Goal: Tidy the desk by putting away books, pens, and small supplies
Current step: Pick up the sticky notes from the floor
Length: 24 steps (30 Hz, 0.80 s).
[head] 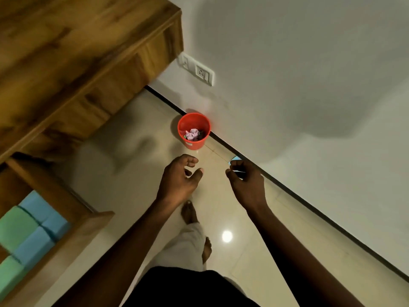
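I read this as a trip to the red waste bin [194, 131], which stands just beyond the fingertips of the left hand [177, 178], with crumpled paper [192, 135] inside. Those fingers hang loosely curled and hold nothing. A light blue scrap [236, 158] shows at the fingertips of the right hand [245, 182]. I cannot tell whether its curled fingers pinch it or it lies on the floor [132, 173] beyond. If held, I'd carry it forward and left of those fingers, over the bin's mouth, before releasing.
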Each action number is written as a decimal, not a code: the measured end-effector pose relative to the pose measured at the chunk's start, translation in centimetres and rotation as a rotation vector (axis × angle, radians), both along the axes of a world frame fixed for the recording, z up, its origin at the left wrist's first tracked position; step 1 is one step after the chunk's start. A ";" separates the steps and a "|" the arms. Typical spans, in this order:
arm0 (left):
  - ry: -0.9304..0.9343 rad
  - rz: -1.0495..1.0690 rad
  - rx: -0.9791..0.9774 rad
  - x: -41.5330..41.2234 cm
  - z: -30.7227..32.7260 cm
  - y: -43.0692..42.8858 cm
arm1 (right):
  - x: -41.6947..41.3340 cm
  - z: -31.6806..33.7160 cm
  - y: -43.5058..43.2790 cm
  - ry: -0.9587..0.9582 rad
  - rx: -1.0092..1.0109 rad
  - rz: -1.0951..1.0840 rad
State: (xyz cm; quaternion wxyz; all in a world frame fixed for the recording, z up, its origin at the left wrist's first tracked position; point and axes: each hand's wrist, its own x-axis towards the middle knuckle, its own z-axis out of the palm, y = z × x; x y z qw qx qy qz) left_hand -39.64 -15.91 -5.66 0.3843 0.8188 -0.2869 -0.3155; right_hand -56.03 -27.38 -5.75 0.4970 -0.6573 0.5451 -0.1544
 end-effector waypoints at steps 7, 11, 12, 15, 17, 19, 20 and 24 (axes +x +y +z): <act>0.036 -0.087 0.138 0.5 -6.5 -6.6 | -0.7 -6.3 -6.0 0.087 0.192 -0.079; 0.059 -0.121 0.212 0.3 -11.8 -9.8 | -0.6 -12.8 -10.3 0.150 0.266 -0.120; 0.070 -0.122 0.223 0.1 -13.1 -10.4 | -0.5 -14.4 -11.2 0.172 0.276 -0.111; 0.101 -0.084 0.254 -0.8 -19.5 -12.6 | -0.4 -22.0 -14.2 0.232 0.308 -0.055; 0.112 -0.063 0.273 -1.7 -23.8 -13.7 | -0.5 -27.1 -15.9 0.254 0.341 -0.025; 0.123 -0.025 0.294 -3.0 -29.2 -15.1 | -1.0 -33.3 -17.7 0.295 0.372 -0.007; 0.131 -0.006 0.303 -3.6 -32.0 -15.9 | -1.3 -36.5 -18.7 0.305 0.383 -0.021; 0.168 0.072 0.351 -5.6 -43.4 -19.1 | -2.6 -48.0 -22.5 0.387 0.360 0.017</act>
